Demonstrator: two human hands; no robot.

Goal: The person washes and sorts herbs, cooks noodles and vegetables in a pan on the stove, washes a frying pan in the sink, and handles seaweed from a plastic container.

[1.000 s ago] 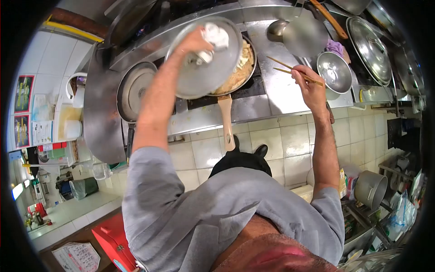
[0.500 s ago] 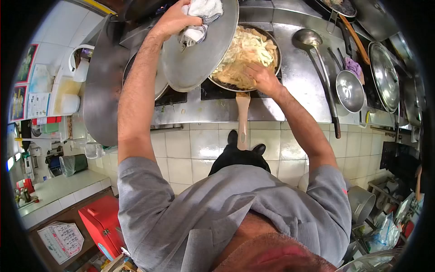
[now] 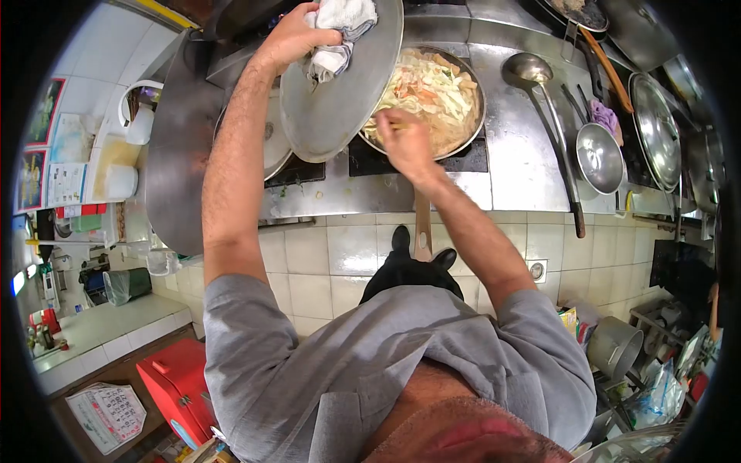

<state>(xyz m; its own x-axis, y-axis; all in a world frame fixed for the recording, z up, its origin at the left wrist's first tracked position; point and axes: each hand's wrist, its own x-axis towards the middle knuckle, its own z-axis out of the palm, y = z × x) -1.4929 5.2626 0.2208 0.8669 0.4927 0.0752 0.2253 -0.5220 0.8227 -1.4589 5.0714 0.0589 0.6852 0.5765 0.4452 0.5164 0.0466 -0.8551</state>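
My left hand is closed on a folded white cloth at the upper part of a large grey metal lid. The lid is held tilted, overlapping the left side of a frying pan. Shredded cabbage with orange and pale pieces fills the pan. Over the pan's near left rim is my right hand, its fingers curled together; whatever they may hold is hidden. The pan's handle points toward my body, partly covered by my right forearm.
A long-handled ladle lies on the steel counter right of the pan. Beyond it are a metal bowl-shaped strainer or scoop, a purple cloth and a round lid. Another pan sits left, partly behind the raised lid.
My right hand has moved left across the pan, from its near right side to the near left rim, uncovering more of the food. My left hand still holds the lid nearly in place.
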